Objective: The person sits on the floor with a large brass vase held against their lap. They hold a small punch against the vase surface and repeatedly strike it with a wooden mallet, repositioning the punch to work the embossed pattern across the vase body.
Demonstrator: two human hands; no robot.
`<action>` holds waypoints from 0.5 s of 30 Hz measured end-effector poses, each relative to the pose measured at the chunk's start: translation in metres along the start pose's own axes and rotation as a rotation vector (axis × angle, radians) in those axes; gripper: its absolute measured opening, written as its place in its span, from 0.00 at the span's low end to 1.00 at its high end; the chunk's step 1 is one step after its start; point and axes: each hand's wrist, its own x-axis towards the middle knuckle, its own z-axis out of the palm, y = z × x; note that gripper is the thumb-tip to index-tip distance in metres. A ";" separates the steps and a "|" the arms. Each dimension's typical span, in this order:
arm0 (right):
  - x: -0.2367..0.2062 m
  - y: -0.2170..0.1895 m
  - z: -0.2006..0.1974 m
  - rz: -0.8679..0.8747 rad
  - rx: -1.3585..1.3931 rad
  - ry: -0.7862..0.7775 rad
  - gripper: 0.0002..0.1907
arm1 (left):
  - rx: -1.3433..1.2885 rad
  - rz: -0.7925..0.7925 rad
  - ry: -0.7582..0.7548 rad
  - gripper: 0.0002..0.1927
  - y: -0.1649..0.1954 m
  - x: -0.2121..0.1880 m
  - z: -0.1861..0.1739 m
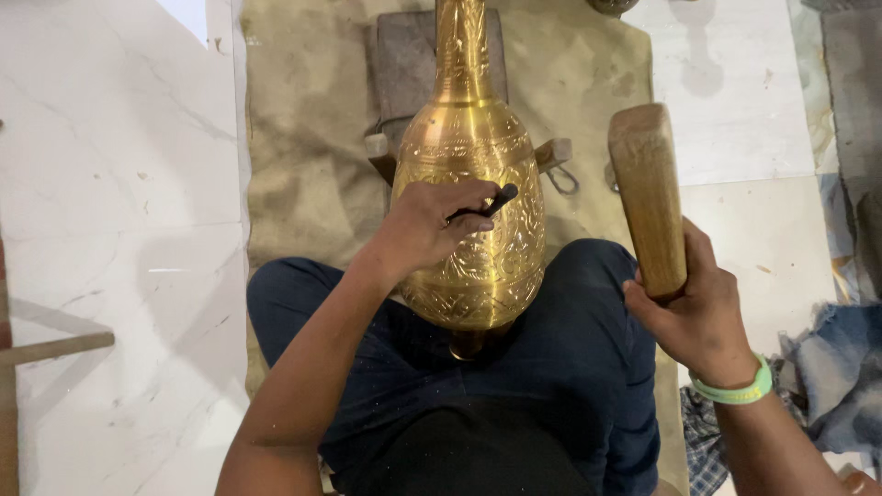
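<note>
A chasing step is judged to be in hand: a dark punch (485, 204) is pinched in the left hand (432, 225) against the brass vase (473, 230), while a wooden mallet (649, 197) is gripped raised in the right hand (703, 312). A square blow on the punch is called for. The vase, golden and embossed with florals, is laid across the lap, its neck on a wooden block (404, 64).

A metalworker's floor workshop: an engraved brass vase (470, 202) lies over a wooden block (404, 64) on a dusty canvas mat (303, 156) spread across a white marble floor (110, 184), with a wooden mallet (649, 197) raised and rags (827, 367) heaped nearby.
</note>
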 end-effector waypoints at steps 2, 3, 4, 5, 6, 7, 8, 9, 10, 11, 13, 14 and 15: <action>-0.002 0.002 -0.001 -0.059 -0.355 -0.057 0.42 | -0.042 -0.076 -0.047 0.20 0.005 0.003 -0.003; -0.003 0.003 0.000 -0.088 -0.532 -0.086 0.42 | -0.063 -0.114 -0.070 0.19 0.007 0.004 -0.004; -0.008 0.002 0.010 -0.096 -0.293 0.022 0.39 | -0.048 -0.049 -0.076 0.19 0.009 0.005 -0.006; -0.014 0.000 0.025 -0.104 -0.056 0.136 0.36 | -0.032 0.023 -0.080 0.19 0.011 0.008 -0.007; -0.020 0.000 0.032 -0.110 0.182 0.233 0.33 | -0.019 0.081 -0.082 0.19 0.014 0.006 -0.007; -0.023 0.004 0.032 -0.027 0.013 0.132 0.35 | 0.002 0.098 -0.106 0.18 0.014 0.006 -0.007; -0.024 0.008 0.031 0.050 -0.154 0.041 0.38 | 0.029 0.123 -0.129 0.18 0.013 0.011 -0.007; -0.025 0.013 0.032 0.128 -0.322 -0.049 0.40 | 0.057 0.150 -0.154 0.17 0.012 0.014 -0.008; -0.029 0.019 0.034 0.187 -0.197 -0.047 0.41 | 0.039 0.098 -0.125 0.17 0.013 0.012 -0.009; -0.034 0.024 0.039 0.242 -0.070 -0.041 0.41 | 0.023 0.051 -0.095 0.18 0.012 0.011 -0.013; -0.045 0.036 0.052 0.241 0.175 0.023 0.38 | -0.055 -0.088 -0.014 0.19 0.010 0.007 -0.017; -0.058 0.040 0.060 0.199 0.296 0.090 0.34 | -0.122 -0.174 0.022 0.21 0.008 0.004 -0.018; -0.066 0.044 0.067 0.150 0.416 0.161 0.30 | -0.186 -0.255 0.062 0.23 0.006 0.003 -0.018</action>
